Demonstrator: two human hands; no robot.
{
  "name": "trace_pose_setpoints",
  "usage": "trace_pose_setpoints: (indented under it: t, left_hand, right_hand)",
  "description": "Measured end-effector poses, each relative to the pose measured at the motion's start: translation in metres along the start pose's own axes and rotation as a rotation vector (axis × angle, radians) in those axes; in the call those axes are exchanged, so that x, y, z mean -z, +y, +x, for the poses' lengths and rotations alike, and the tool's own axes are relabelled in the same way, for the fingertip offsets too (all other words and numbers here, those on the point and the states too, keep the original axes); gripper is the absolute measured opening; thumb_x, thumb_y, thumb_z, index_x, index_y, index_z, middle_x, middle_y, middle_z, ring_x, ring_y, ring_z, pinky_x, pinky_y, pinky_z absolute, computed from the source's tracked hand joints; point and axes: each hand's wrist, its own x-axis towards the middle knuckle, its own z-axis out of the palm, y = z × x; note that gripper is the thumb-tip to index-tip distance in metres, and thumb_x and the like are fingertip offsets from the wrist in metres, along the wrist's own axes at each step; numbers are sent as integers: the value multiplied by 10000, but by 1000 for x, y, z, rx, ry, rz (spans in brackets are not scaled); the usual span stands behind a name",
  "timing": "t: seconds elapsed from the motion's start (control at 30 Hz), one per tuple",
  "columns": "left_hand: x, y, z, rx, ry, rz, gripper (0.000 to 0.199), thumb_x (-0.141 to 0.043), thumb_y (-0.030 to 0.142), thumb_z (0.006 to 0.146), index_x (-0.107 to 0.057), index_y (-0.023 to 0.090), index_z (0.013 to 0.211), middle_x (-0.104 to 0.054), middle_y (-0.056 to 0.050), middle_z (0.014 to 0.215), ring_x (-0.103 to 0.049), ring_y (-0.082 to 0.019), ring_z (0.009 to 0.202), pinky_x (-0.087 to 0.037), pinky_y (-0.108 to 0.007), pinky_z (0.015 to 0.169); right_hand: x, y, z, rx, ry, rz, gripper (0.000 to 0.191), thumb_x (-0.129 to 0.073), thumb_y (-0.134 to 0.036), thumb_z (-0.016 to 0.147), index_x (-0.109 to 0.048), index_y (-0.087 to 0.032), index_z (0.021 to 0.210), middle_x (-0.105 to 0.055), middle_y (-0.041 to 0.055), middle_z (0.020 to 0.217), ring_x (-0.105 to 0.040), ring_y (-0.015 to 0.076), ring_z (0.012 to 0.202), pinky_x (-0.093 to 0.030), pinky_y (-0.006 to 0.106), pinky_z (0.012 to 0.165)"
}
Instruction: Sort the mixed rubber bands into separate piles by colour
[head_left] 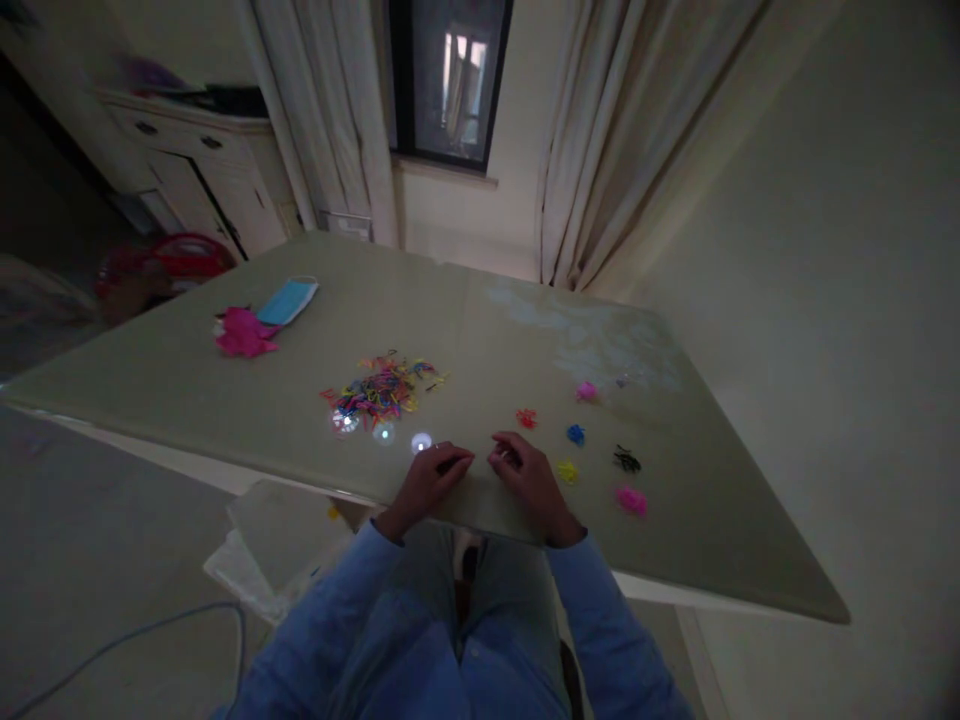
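My left hand (435, 476) rests at the table's near edge, its thumb and fingers drawn together; anything between them is too small to make out. Just right of it, my right hand (525, 478) has curled fingers, and whatever they hold is hidden. A loose heap of small multicoloured pieces (382, 388) lies to the left, beyond my left hand. Small single-colour piles lie to the right: red (526, 418), blue (575, 434), yellow (568, 471), black (626, 460), pink near the front (631, 501) and another pink farther back (586, 391).
On the table's (465, 330) left part are a blue face mask (289, 301) and a crumpled pink item (246, 332). A small clear item (622, 381) lies behind the piles. Curtains and a window stand beyond, a cabinet (217, 165) at the back left.
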Motion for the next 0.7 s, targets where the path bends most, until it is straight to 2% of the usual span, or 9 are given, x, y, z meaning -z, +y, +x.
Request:
trace_pose_setpoints:
  t: [0.07, 0.13, 0.2, 0.33, 0.5, 0.7]
  left_hand:
    - [-1, 2, 1, 13, 10, -27, 231, -570, 336, 881, -744, 183, 886, -691, -50, 764, -608, -156, 719, -441, -268, 676]
    - [-1, 3, -1, 12, 20, -37, 224, -568, 329, 881, -743, 189, 886, -693, -51, 769, -603, -157, 715, -440, -273, 681]
    - [-2, 3, -3, -5, 20, -44, 221, -560, 320, 886, -742, 194, 888, -693, -53, 774, -599, -158, 712, -441, -278, 686]
    - [-4, 0, -7, -29, 9, -44, 233, -545, 317, 901, -742, 193, 904, -680, -56, 764, -600, -161, 708, -438, -278, 679]
    - [-4, -2, -6, -35, -9, -26, 220, -555, 306, 900, -740, 187, 907, -682, -63, 768, -602, -167, 711, -437, -286, 684]
    - [-3, 1, -6, -42, -18, -36, 207, -556, 282, 898, -740, 187, 894, -687, -65, 775, -604, -169, 722, -435, -287, 688]
  right_hand:
    - [-11, -6, 32, 20, -31, -31, 292, -578, -263, 839, -624, -168, 1111, -705, 38, 886, -641, 138, 688, -512, 260, 661]
    - [-24, -10, 65, 17, -71, -153, 305, -566, -226, 840, -617, -158, 1133, -702, 49, 940, -637, 132, 706, -509, 256, 686]
    - [-38, -15, 96, 21, -148, -367, 323, -547, -191, 853, -610, -145, 1167, -694, 66, 1011, -636, 138, 808, -496, 256, 776]
    - [-64, -20, 139, 15, -205, -502, 305, -541, -131, 848, -644, -139, 1134, -671, 99, 1062, -595, 179, 970, -437, 283, 899]
    - [-81, -19, 158, -8, -264, -580, 211, -473, -157, 923, -675, -159, 987, -638, 110, 1049, -569, 194, 984, -417, 283, 867]
    - [-82, -12, 156, -37, -250, -513, 166, -471, -166, 939, -637, -165, 947, -593, 113, 1067, -565, 194, 885, -416, 297, 798]
